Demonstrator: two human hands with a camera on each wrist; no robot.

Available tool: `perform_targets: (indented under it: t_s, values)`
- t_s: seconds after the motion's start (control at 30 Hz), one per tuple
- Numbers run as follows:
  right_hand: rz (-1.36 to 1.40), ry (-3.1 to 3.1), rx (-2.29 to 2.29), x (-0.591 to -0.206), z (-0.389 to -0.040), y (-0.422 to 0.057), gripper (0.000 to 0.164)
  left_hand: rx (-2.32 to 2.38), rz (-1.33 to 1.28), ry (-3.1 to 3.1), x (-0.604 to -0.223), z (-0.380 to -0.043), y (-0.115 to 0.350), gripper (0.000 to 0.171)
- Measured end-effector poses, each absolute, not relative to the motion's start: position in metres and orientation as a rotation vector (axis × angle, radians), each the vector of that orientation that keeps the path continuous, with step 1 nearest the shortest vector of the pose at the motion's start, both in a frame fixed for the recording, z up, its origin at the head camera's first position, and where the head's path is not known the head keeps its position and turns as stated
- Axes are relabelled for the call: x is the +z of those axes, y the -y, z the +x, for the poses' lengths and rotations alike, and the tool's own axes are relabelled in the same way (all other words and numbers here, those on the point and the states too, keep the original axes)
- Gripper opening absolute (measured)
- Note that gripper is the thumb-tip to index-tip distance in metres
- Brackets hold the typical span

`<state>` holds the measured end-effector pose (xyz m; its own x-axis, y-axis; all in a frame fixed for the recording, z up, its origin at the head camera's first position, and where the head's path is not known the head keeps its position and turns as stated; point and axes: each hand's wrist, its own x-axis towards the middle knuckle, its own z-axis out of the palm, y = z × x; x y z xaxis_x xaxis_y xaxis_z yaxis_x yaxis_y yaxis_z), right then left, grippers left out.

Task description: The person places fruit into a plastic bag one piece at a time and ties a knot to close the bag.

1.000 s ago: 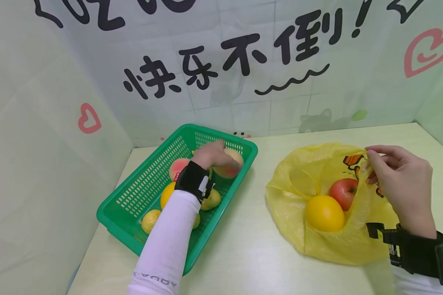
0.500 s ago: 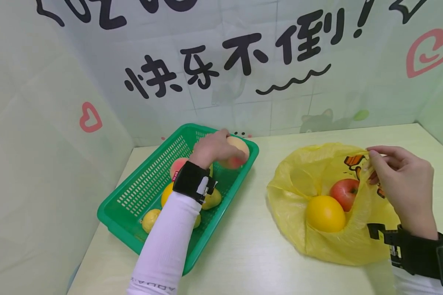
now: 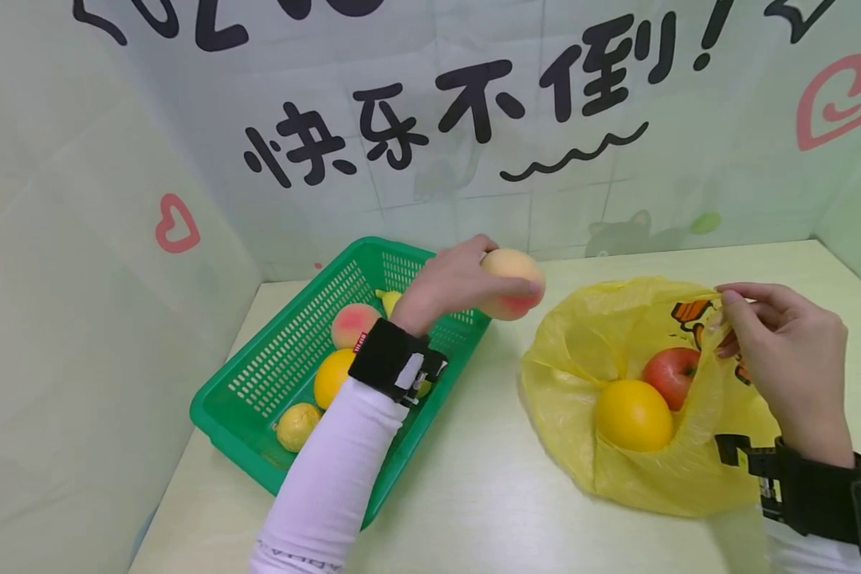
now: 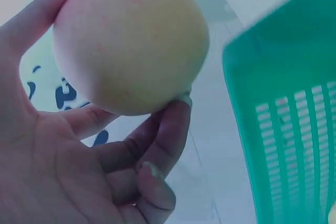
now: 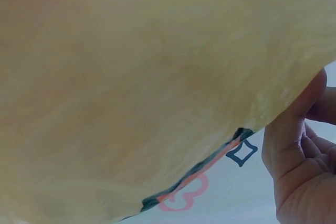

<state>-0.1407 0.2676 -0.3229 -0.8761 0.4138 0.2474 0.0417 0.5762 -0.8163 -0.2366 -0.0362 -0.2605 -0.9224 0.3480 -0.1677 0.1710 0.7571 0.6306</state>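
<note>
My left hand (image 3: 455, 279) holds a peach (image 3: 511, 285) in the air at the green basket's back right corner. In the left wrist view the thumb and curled fingers grip the pale pink-yellow peach (image 4: 131, 43) from either side. My right hand (image 3: 789, 351) pinches the rim of a yellow plastic bag (image 3: 567, 414) and holds it up. Inside the bag's mouth lie an orange (image 3: 633, 415) and a red apple (image 3: 670, 376). Across the right wrist view the bag (image 5: 131, 87) fills most of the picture, its edge between the fingers.
The green basket (image 3: 395, 486) on the left holds another peach (image 3: 355, 325), an orange (image 3: 332, 381), a small yellow fruit (image 3: 298, 426) and more fruit partly behind the left arm. Pale table (image 3: 473, 446) lies between basket and bag. A printed cloth wall (image 3: 459, 207) stands behind.
The left hand has lifted the peach out of the basket and carried it up and to the right, past the rim. The right hand and the bag have stayed nearly still.
</note>
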Motion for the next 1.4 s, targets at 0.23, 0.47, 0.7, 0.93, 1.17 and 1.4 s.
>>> perform_targets:
  t_s: [0.23,0.47,0.7,0.93,1.17,1.4]
  values:
    - [-0.362,2.421,1.192,-0.323,-0.14,-0.268,0.039,0.964,0.514,-2.576,-0.262,-0.226,0.017,0.062]
    - [-0.364,2.41,1.197,-0.324,-0.138,-0.267,0.04,0.952,0.605,-2.515,-0.271,-0.217,-0.007,0.056]
    - [-0.364,2.393,1.211,-0.325,-0.139,-0.269,0.039,0.967,0.585,-2.465,-0.279,-0.21,-0.022,0.052]
    - [-0.381,2.396,1.207,-0.325,-0.139,-0.267,0.04,0.909,0.584,-2.442,-0.287,-0.204,-0.039,0.054]
    - [-0.355,2.388,1.218,-0.326,-0.14,-0.265,0.038,0.961,0.56,-2.414,-0.293,-0.202,-0.057,0.058]
    - [-0.309,2.384,1.235,-0.326,-0.141,-0.261,0.037,1.018,0.497,-2.475,-0.31,-0.206,-0.073,0.047]
